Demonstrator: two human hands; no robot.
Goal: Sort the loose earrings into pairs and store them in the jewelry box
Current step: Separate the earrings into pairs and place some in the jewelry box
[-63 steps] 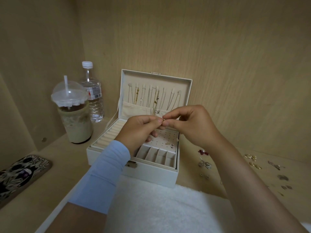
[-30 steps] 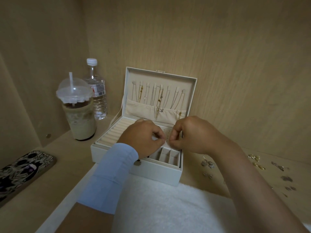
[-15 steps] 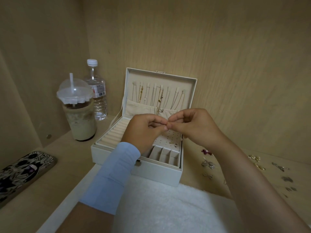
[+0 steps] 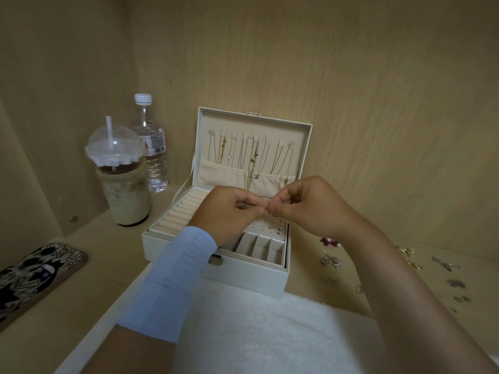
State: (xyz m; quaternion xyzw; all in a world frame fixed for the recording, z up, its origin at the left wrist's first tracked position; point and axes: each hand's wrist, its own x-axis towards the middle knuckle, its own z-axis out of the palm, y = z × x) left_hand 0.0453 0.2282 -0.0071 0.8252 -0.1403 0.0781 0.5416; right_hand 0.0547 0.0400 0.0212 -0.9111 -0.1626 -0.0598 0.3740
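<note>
Firstly, we record a pale wood-grain shelf (image 4: 81,265), closed in by board walls behind the box (image 4: 243,279) and to its left. The box stands open with its lid (image 4: 253,122) upright near the back wall. A white fleecy cloth (image 4: 270,333) lies against the box's front.

Against the frame of one second ago, both hands stand higher. Then they were down on the stud panel (image 4: 258,225) in the box. Now the left hand (image 4: 226,211) and right hand (image 4: 305,206) meet above it, each with thumb and forefinger pinched narrow and the tips of the two hands touching. Half a second ago a gold speck showed between those tips; now the earring held there is hidden by the fingers. The studs (image 4: 275,229) seated at the panel's right side are unchanged.

Necklaces (image 4: 253,155) hang inside the lid. Left of the box stands a domed cup (image 4: 121,184) with a straw, and a bottle (image 4: 154,157) stands just behind it. Further left, a patterned phone case (image 4: 32,273) lies flat. Right of the box, loose earrings (image 4: 330,261) are scattered over the shelf.

The left forearm, in a pale blue sleeve (image 4: 172,282), crosses the box's front and hides part of its compartments. The right forearm covers part of the scattered earrings.
</note>
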